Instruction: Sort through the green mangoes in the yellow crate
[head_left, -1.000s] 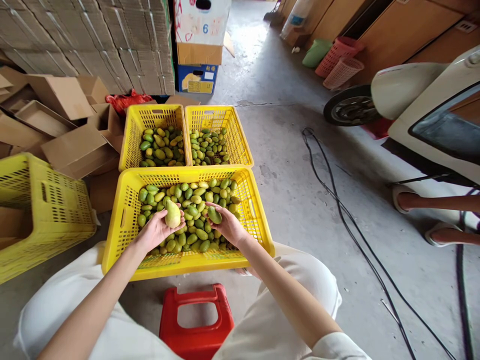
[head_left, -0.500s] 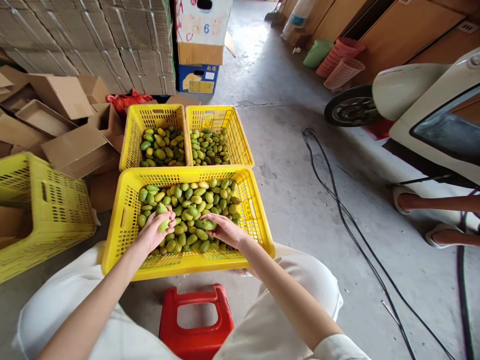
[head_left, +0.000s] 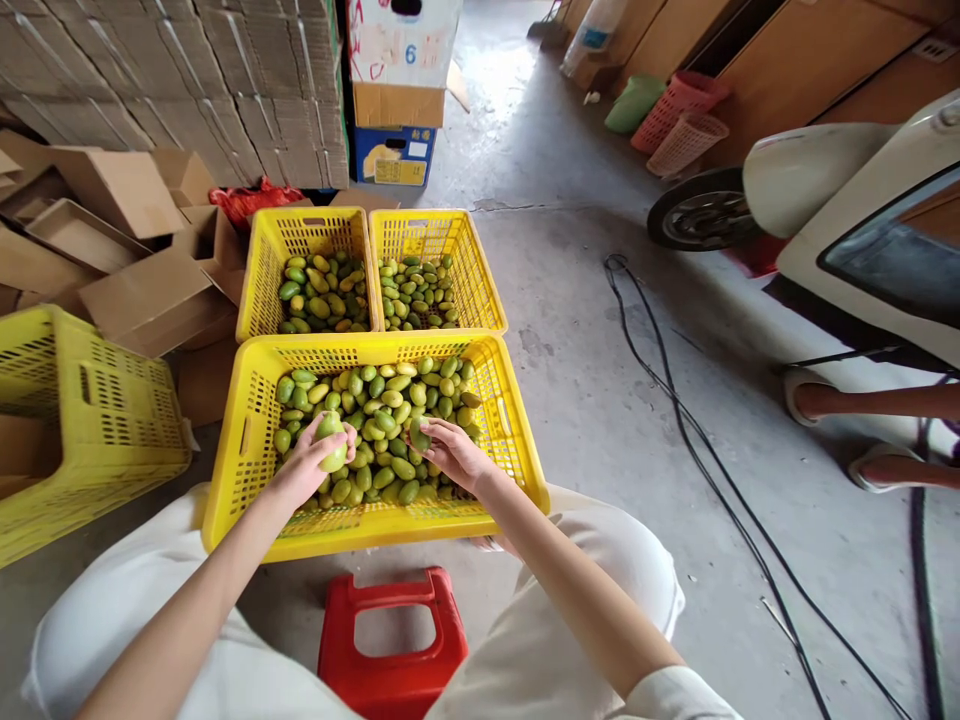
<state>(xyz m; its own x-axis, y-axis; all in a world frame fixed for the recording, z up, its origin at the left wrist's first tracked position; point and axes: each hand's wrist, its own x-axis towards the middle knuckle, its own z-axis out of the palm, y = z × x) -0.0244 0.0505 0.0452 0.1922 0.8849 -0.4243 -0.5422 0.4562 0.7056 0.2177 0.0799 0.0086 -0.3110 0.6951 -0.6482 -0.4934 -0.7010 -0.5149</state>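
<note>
My left hand (head_left: 311, 462) is closed around a large pale-green mango (head_left: 331, 442), held above the fruit on the left. On the right, my right hand (head_left: 452, 452) grips a smaller dark-green mango (head_left: 420, 433) between thumb and fingers. Both hands are over the near yellow crate (head_left: 375, 528), whose floor is covered with many small green and yellowish mangoes (head_left: 390, 470). Behind it two more yellow crates stand side by side: the left one (head_left: 259, 290) and the right one (head_left: 480, 275) both hold mangoes.
A red plastic stool (head_left: 397, 675) stands between my knees. Left are another yellow crate (head_left: 124, 420) and loose cardboard boxes (head_left: 150, 290). Black cables (head_left: 679, 410) run along the floor at right, near a white vehicle (head_left: 862, 220) and another person's feet (head_left: 814, 402).
Both hands have turned the mangoes they hold. My left fingers now wrap over the large mango, which lay in the open palm earlier. The crates have stayed put.
</note>
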